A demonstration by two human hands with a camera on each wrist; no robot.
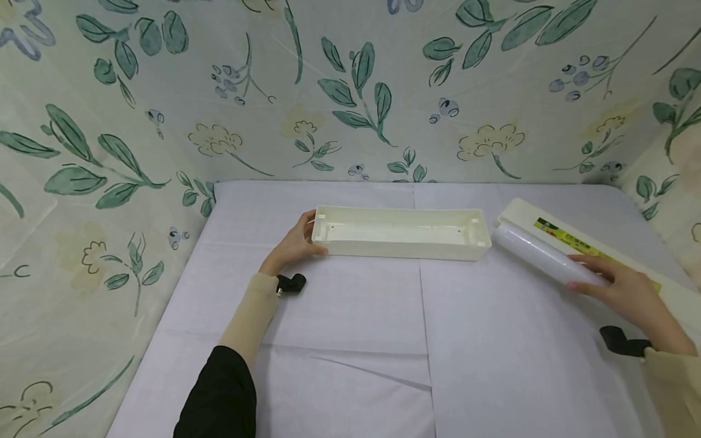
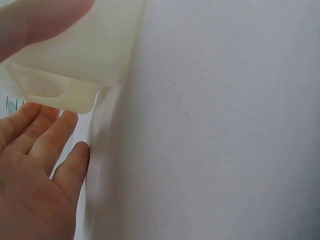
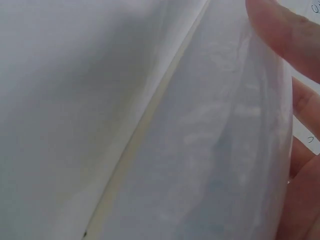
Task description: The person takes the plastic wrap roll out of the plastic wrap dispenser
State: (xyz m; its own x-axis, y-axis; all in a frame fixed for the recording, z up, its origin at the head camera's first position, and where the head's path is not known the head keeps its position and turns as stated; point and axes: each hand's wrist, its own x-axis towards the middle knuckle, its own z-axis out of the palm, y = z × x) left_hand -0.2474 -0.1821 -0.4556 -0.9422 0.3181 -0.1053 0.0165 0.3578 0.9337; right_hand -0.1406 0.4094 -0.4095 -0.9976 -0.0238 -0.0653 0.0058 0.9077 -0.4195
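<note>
Head view: left hand (image 1: 294,245) fingers grasp the empty cream tray's (image 1: 402,244) end; right hand (image 1: 630,296) fingers grasp the white roll (image 1: 533,252).

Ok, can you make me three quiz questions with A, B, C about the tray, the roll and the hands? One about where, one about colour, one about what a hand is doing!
1. Where is the roll?
A. inside the tray
B. to the right of the tray
C. on the floor

2. What colour is the tray?
A. cream
B. red
C. black

3. What is the left hand doing?
A. holding the tray's left end
B. waving in the air
C. lying flat far from the tray

Answers:
1 B, the roll lies beside the tray's right end, under the right hand.
2 A, the tray is cream all over.
3 A, the fingers and thumb wrap round the tray's end on the table.
</note>
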